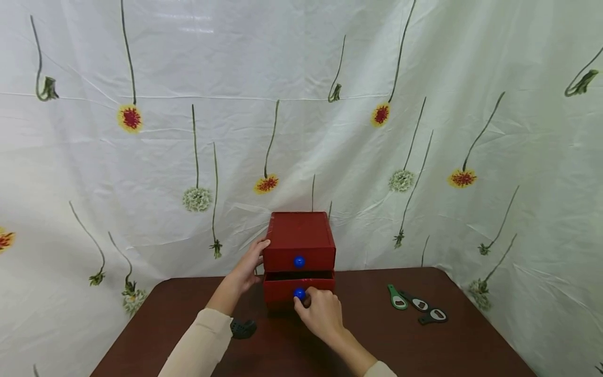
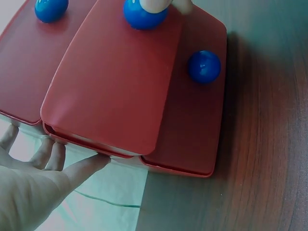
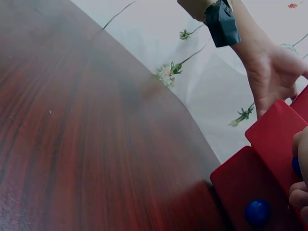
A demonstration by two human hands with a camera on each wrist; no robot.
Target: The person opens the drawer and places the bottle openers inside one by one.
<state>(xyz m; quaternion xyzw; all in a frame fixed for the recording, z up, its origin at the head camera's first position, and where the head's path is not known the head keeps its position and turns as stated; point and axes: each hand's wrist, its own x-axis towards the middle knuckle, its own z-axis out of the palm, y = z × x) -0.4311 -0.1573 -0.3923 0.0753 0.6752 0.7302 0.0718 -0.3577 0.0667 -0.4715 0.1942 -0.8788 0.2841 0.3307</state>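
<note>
A small red chest of drawers (image 1: 301, 230) with blue knobs stands on the table. In the left wrist view its middle drawer (image 2: 115, 82) juts out past the drawers above and below. With thumb and fingers my right hand (image 1: 324, 314) pinches the blue knob (image 1: 299, 294) of that drawer. My left hand (image 1: 246, 268) rests against the chest's left side, fingers extended along it, as the left wrist view shows. The top drawer's knob (image 1: 299, 261) and the bottom drawer's knob (image 2: 204, 67) are untouched. The drawer's inside is mostly hidden.
On the dark wooden table (image 1: 377, 345), a green bottle opener (image 1: 398, 299) and two black bottle openers, one of them nearer the edge (image 1: 433, 316), lie to the right. A flower-patterned white cloth (image 1: 301, 141) hangs behind the chest. A dark piece (image 1: 243, 329) shows beside my left wrist.
</note>
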